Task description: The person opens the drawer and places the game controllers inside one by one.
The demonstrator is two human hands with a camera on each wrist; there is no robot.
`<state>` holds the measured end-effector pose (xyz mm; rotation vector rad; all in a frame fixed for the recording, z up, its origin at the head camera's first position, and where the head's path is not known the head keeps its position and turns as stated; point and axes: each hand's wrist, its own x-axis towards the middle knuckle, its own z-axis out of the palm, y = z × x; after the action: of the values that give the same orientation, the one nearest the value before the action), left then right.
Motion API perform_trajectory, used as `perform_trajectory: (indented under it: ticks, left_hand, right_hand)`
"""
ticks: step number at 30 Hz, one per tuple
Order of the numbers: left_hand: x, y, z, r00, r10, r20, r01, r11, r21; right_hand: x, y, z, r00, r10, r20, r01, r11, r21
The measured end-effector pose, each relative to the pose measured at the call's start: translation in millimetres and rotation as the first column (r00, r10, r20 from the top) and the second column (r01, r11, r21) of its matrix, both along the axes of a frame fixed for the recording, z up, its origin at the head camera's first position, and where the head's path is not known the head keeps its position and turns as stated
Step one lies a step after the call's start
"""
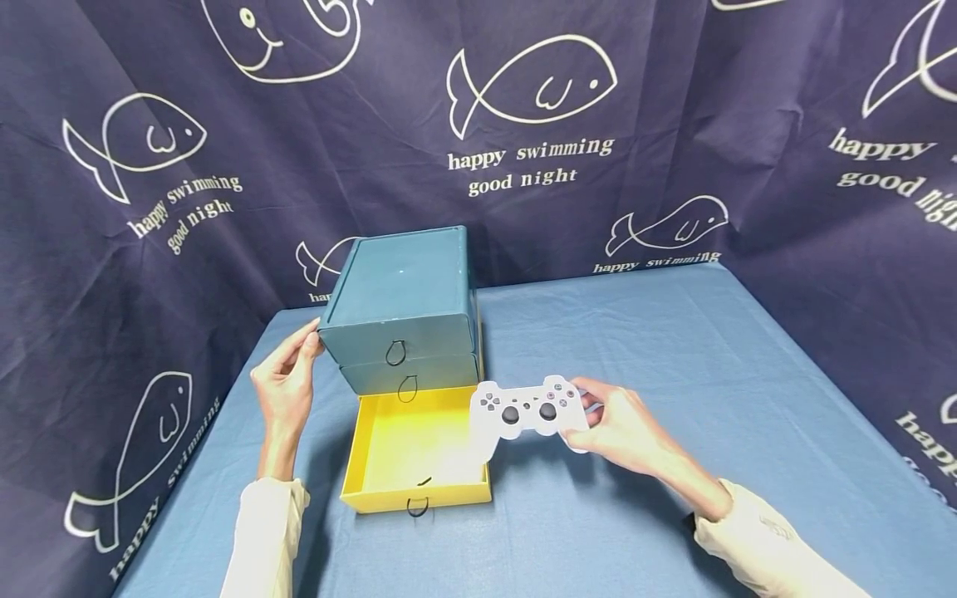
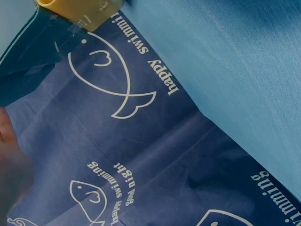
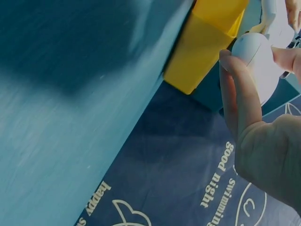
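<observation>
My right hand grips a white game controller by its right handle, thumb on one face and fingers on the other. The controller faces up, with its left handle over the right edge of a pulled-out yellow drawer. This drawer sticks out from the bottom of a teal drawer box. My left hand touches the box's upper left front corner with its fingertips. In the right wrist view, fingers and thumb hold the white handle. The left wrist view shows only part of the left hand.
Two teal drawer fronts with black loop pulls are closed above the yellow drawer. A black loop hangs on the yellow front. Blue cloth covers the table. A navy curtain with white fish drawings stands behind and at both sides.
</observation>
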<state>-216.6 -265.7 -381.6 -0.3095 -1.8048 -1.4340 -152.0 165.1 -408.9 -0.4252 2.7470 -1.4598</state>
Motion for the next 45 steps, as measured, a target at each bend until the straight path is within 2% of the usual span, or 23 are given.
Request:
perform_trajectory:
  ticks: [10,23,37,45]
  left_hand:
    - [2.0,2.2,0.2,1.0,0.024,0.014,-0.024,1.0,-0.017]
    - [0.2,0.1,-1.2,1.0,0.017,0.003,-0.017,1.0,-0.015]
    - [2.6,0.7,1.1,1.0,0.025,0.01,-0.025,0.999,-0.023]
    - [2.3,-0.4,0.0,0.999,0.028,0.021,-0.028,0.999,-0.024]
  right_hand:
    - [0.6,-23,1.2,0.999,0.034,0.008,-0.034,0.999,-0.039]
    - [-0.4,-53,2.9,0.997,0.083,-0.011,-0.083,0.992,-0.095]
    - [-3.3,-80,5.4,0.986,0.144,-0.086,-0.15,0.986,-0.075]
    - [-3.4,-91,9.3,0.982,0.161,-0.094,-0.166,0.985,-0.045]
